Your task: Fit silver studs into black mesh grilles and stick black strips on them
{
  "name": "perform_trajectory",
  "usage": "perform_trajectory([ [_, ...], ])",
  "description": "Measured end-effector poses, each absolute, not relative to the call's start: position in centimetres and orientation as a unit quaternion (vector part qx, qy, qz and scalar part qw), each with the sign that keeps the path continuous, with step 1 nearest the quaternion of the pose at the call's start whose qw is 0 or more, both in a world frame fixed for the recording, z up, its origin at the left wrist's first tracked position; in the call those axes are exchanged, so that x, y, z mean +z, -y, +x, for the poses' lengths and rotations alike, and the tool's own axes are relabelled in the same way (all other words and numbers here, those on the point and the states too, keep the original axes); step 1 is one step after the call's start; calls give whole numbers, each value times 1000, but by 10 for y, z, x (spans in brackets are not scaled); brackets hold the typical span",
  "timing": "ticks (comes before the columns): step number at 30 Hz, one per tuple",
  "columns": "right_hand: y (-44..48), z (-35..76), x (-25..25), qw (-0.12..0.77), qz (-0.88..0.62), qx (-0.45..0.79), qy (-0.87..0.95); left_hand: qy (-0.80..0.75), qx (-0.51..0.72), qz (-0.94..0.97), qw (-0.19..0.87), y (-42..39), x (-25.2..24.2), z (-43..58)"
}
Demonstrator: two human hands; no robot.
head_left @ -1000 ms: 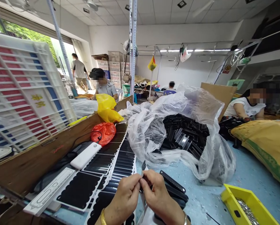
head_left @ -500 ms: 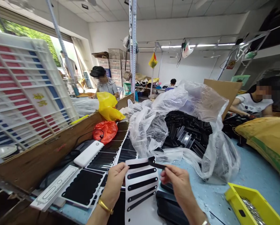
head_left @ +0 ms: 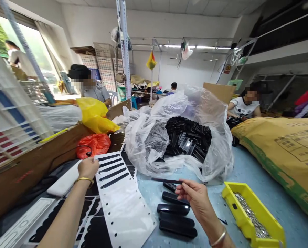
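My left hand is closed on the upper left corner of a white backing sheet. Several black adhesive strips remain stuck across its upper part, and small black dots run along its edges lower down. In my right hand, a thin black strip is pinched between thumb and fingers and points left, apart from the sheet. Just below that hand, several glossy black oblong pieces lie in a column on the blue table, with a toothed black piece at the top.
Ahead, a clear plastic bag lies open around many black toothed parts. A yellow bin of small metal pieces stands at right, near a large yellow sack. Left are a white power bank and a red bag. Co-workers sit beyond.
The strip in my right hand has come off the sheet and moved clear of it. My left hand has carried the sheet left and lower onto the table. The view has turned right.
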State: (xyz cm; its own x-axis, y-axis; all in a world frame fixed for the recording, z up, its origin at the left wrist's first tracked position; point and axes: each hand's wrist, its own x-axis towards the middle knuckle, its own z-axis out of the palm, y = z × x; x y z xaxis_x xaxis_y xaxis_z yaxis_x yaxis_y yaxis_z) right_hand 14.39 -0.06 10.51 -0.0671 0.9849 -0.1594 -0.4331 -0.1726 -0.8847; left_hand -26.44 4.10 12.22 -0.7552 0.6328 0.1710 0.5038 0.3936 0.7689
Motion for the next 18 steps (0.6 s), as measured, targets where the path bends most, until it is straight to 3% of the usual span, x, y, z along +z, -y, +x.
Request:
perform_trajectory([
  [7, 6, 186, 101, 552, -428, 626, 347, -822, 335, 459, -34, -23, 112, -195],
  [12, 7, 211, 88, 596, -471, 558, 333, -602, 276, 716, 221, -30, 79, -86],
  [18, 8, 223, 74, 574, -491, 571, 322, -555, 201, 763, 263, -72, 54, -33],
])
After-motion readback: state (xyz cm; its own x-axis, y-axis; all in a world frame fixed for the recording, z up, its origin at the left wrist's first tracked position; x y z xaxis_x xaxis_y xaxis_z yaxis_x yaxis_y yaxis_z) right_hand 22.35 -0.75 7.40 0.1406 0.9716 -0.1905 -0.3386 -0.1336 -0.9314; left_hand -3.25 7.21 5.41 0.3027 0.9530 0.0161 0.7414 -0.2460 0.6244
